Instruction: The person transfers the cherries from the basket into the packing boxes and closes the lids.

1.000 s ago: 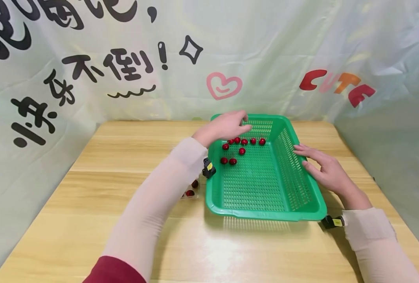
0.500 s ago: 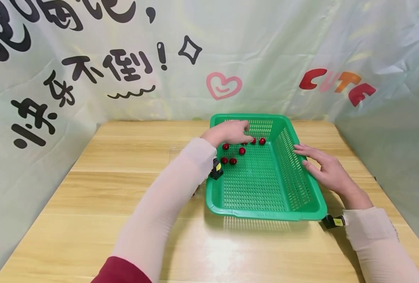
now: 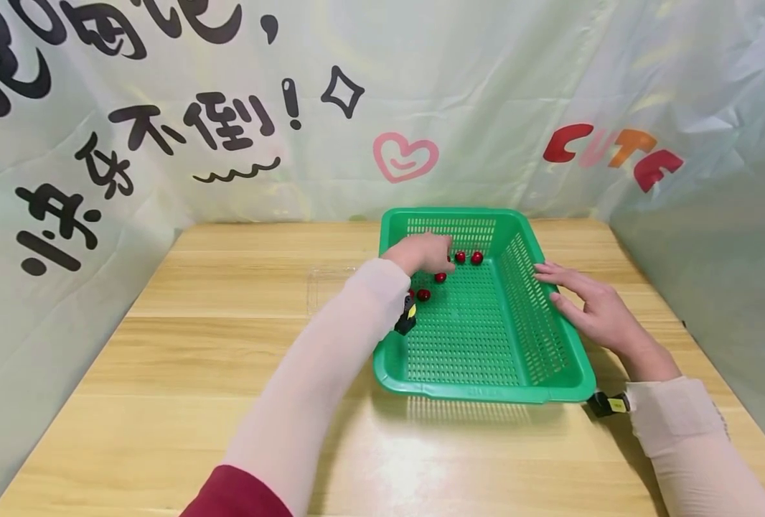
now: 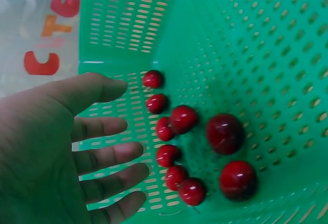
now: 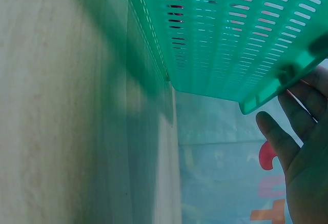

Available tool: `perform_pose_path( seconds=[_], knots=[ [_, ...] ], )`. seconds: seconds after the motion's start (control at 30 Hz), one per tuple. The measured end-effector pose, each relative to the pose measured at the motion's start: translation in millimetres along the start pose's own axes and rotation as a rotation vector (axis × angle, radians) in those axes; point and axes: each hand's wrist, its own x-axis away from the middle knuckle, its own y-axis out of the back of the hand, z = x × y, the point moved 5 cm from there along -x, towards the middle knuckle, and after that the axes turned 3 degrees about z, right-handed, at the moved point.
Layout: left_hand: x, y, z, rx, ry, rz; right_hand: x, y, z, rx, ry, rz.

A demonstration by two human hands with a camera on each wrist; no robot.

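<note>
A green perforated plastic basket [image 3: 479, 393] stands on the wooden table. My left hand [image 3: 423, 255] reaches over its left side and hangs inside at the back left. In the left wrist view that hand [image 4: 56, 147] has its thumb and fingers spread, nothing between them, with several red cherries [image 4: 183, 119] close beyond the fingertips. Two larger-looking dark cherries [image 4: 226, 134] lie nearer that camera. From the head view the hand covers part of the cherries. My right hand [image 3: 592, 312] rests with extended fingers on the basket's right rim, its fingertips [image 5: 300, 114] at the edge.
A clear plastic box [image 3: 323, 286] lies on the table left of the basket, partly hidden under my left forearm. Behind the table [image 3: 227, 359] hangs a pale printed curtain [image 3: 486, 108], with more curtain at both sides.
My left hand has moved rightward and down into the basket, over the back-left cherries. More of the clear box is covered by the forearm. The right hand stays on the rim.
</note>
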Motion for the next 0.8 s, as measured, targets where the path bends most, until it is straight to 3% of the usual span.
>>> perform_pose_path(
  seconds=[0.47,0.8],
  knots=[
    [-6.3,-18.0,-1.5,-0.112,0.014,0.099,-3,3,3,-0.012,0.039,-0.019],
    [2.1,-24.7,-7.8,-0.170,-0.030,0.162,-3,2,6,-0.020,0.039,-0.015]
  ],
)
